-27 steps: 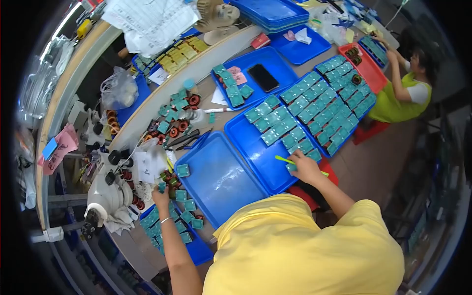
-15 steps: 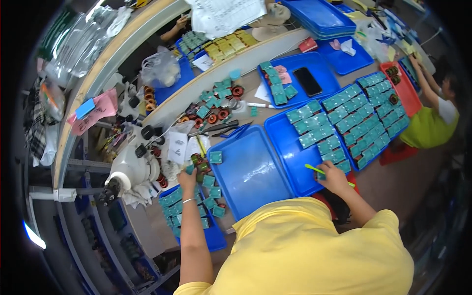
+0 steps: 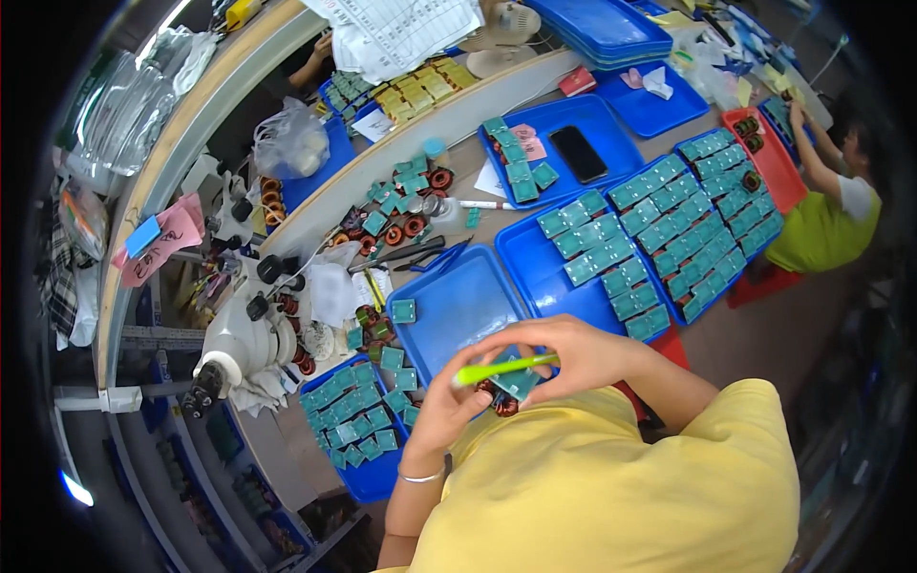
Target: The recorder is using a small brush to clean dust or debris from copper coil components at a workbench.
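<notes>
Coil part (image 3: pixel 504 393), teal-capped with copper winding, is held close to the chest, pinched by the left hand (image 3: pixel 449 406); a green pen (image 3: pixel 504 366) is gripped in the right hand (image 3: pixel 573 355). Many teal pieces sit done in the blue trays (image 3: pixel 544 272); the near tray (image 3: pixel 458 306) is judged unfilled.

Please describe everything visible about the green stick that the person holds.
The green stick is thin, straight and bright yellow-green; it looks like plastic. It lies nearly level, tilted slightly up to the right, near the person's chest. The left hand and right hand pinch it together with a small teal square part.
</notes>
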`<state>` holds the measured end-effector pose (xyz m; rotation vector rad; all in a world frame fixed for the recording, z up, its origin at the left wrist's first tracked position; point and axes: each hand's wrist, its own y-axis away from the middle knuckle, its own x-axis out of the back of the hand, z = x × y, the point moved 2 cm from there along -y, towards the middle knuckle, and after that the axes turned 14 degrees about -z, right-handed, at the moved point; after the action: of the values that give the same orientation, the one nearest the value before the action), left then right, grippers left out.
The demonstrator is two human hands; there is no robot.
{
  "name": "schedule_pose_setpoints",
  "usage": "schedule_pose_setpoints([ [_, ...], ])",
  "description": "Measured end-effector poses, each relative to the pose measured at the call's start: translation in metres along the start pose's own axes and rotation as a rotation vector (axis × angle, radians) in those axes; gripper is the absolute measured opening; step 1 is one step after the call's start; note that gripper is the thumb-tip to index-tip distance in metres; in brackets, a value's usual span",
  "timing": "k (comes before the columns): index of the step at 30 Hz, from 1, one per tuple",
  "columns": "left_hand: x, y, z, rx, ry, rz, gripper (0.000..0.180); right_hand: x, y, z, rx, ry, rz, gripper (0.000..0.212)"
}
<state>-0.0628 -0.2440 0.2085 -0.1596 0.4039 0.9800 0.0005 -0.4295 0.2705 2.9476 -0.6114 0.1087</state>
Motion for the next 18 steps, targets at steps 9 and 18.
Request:
schedule_pose_setpoints([
  [9,-0.024,0.033,0.044,-0.206,0.107,0.347,0.061,-0.002,0.010,-0.018,0.100,0.219,0.349,0.014],
  [18,-0.031,0.041,0.056,-0.171,0.137,0.302,0.054,-0.025,0.009,-0.016,0.094,0.177,0.380,0.010],
])
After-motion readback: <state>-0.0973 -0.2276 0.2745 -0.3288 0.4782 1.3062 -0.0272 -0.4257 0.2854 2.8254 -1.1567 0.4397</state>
